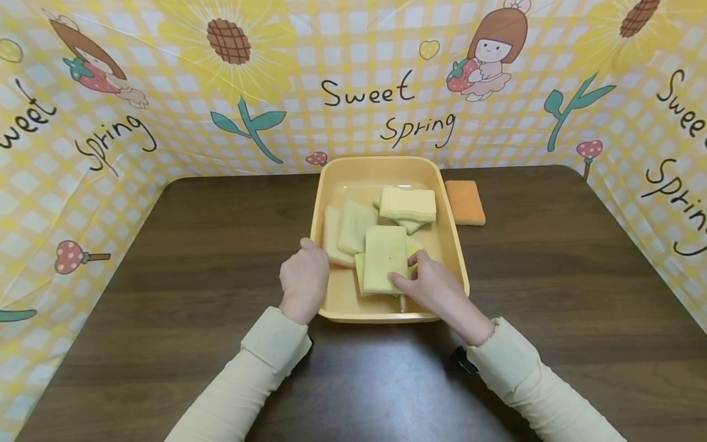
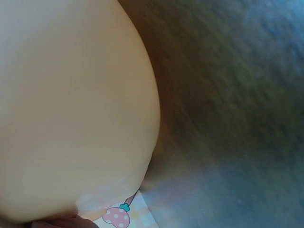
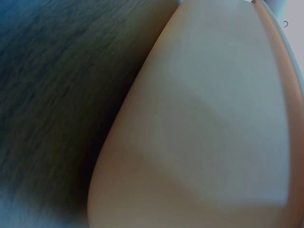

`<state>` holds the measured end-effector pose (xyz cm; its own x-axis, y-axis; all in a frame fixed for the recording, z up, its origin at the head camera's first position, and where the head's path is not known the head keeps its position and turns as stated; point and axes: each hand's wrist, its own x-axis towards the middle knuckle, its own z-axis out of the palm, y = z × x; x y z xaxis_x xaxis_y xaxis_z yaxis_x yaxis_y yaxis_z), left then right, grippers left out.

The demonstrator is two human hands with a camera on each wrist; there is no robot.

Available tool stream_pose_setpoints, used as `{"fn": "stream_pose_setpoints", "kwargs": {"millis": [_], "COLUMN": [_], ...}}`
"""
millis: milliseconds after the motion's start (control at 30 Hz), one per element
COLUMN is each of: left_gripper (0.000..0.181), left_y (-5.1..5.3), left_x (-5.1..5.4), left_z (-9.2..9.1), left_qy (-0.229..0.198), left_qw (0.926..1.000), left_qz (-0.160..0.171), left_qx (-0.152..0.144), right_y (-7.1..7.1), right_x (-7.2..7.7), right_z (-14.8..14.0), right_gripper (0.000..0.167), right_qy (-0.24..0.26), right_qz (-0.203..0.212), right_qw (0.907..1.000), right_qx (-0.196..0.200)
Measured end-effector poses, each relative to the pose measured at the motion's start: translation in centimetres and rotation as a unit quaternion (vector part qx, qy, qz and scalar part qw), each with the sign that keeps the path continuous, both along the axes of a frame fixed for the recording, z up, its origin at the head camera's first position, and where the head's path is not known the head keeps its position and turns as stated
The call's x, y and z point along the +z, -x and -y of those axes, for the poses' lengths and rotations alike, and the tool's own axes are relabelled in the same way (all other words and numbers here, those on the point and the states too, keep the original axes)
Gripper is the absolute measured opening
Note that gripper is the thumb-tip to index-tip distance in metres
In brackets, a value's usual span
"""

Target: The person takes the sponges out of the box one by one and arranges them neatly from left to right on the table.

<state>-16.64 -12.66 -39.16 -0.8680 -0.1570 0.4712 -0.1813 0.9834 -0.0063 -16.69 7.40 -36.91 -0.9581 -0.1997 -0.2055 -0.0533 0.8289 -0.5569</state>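
In the head view a yellow plastic tray point(image 1: 386, 317) holds several pale yellow and greenish rectangular sponges. My left hand point(image 1: 305, 279) grips the tray's left rim, its fingertips hidden behind the hand. Inside the tray, near its front right, my right hand point(image 1: 433, 285) pinches the right edge of a pale yellow-green sponge point(image 1: 385, 258), thumb on its top face. That sponge lies over other yellow sponges. Two paler sponges point(image 1: 356, 227) lean at the tray's left, and a cream-yellow sponge point(image 1: 407, 204) rests on greenish ones at the back right. Both wrist views mostly show blurred skin and the tray's wall cannot be made out.
An orange sponge point(image 1: 465, 202) lies on the dark wooden table point(image 1: 221, 245) just right of the tray. A yellow checked cloth point(image 1: 353, 55) with printed flowers and words stands as a wall behind the table and along both sides.
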Motion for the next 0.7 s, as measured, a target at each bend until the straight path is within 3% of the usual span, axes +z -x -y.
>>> {"fn": "stream_pose_setpoints", "kwargs": {"millis": [233, 700], "left_gripper": [0.016, 0.016], "left_y": [0.0, 0.18], "left_x": [0.03, -0.32], "left_z": [-0.05, -0.09], "left_qy": [0.0, -0.004], "left_qw": [1.0, 0.9999], "left_qz": [0.007, -0.012], "left_qx": [0.0, 0.003], "right_y": [0.04, -0.02], "right_x": [-0.09, -0.21], "right_z": [-0.07, 0.27], "right_gripper": [0.05, 0.042], "right_qy": [0.001, 0.021], "right_qz": [-0.002, -0.031], "right_qw": [1.0, 0.9991], "right_qx": [0.0, -0.022]}}
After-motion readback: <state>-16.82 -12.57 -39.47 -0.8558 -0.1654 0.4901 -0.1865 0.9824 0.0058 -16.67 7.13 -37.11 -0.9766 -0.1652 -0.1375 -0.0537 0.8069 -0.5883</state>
